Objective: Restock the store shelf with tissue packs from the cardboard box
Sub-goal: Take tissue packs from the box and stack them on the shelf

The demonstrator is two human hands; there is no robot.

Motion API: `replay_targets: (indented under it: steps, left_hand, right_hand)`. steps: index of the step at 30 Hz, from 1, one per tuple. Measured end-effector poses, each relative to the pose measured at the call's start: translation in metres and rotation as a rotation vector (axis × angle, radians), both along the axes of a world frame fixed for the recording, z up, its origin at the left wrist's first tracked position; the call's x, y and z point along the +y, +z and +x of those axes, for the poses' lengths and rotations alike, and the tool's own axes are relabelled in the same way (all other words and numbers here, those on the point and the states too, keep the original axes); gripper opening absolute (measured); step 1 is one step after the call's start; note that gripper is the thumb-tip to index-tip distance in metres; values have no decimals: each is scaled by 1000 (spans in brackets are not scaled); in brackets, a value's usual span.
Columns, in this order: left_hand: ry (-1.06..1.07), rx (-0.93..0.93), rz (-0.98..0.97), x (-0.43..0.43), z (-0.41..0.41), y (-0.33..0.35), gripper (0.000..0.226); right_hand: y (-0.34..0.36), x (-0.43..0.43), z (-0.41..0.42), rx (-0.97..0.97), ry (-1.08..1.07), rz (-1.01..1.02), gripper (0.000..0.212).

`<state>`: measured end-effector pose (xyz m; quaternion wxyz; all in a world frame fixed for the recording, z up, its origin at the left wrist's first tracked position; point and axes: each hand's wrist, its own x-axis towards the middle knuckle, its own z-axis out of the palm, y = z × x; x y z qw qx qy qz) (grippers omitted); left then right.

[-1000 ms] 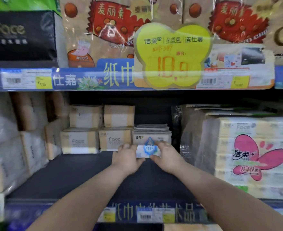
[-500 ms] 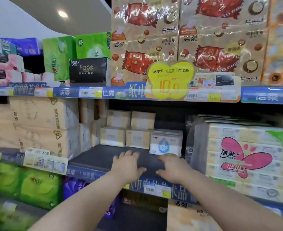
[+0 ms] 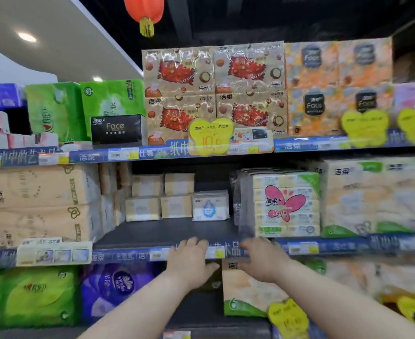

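- The fingers [image 3: 194, 242] of the left hand [image 3: 190, 261] are loosely bent, close together, and hold nothing.
- The right hand [image 3: 262, 260] is the same, with loose fingers [image 3: 249, 245] and nothing in them.
- Both hands are in front of the blue price strip [image 3: 128, 255] and hide some of its words. The picture is too blurry to tell if they touch it.
- The tissue pack [image 3: 210, 206] with a blue drop sits far back on the dark shelf [image 3: 165, 231], well apart from the hands.
- Just left of it are tan packs [image 3: 160, 198], stacked two high, with print too blurry to read.
- On its right stands a big pack [image 3: 284, 204] with a pink butterfly.
- Both arms [image 3: 133, 304] are cut off at the bottom.
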<state>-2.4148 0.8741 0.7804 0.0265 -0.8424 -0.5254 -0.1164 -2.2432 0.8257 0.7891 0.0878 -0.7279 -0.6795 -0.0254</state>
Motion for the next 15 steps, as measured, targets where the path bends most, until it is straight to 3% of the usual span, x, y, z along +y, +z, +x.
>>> replay_targets:
  steps: [8, 15]
  left_hand:
    - [-219, 17, -61, -113, 23, -20, 64]
    - [-448, 32, -134, -206, 91, -45, 62]
  right_hand:
    - [-25, -150, -5, 41, -204, -63, 54]
    - [-36, -284, 48, 38, -463, -113, 49]
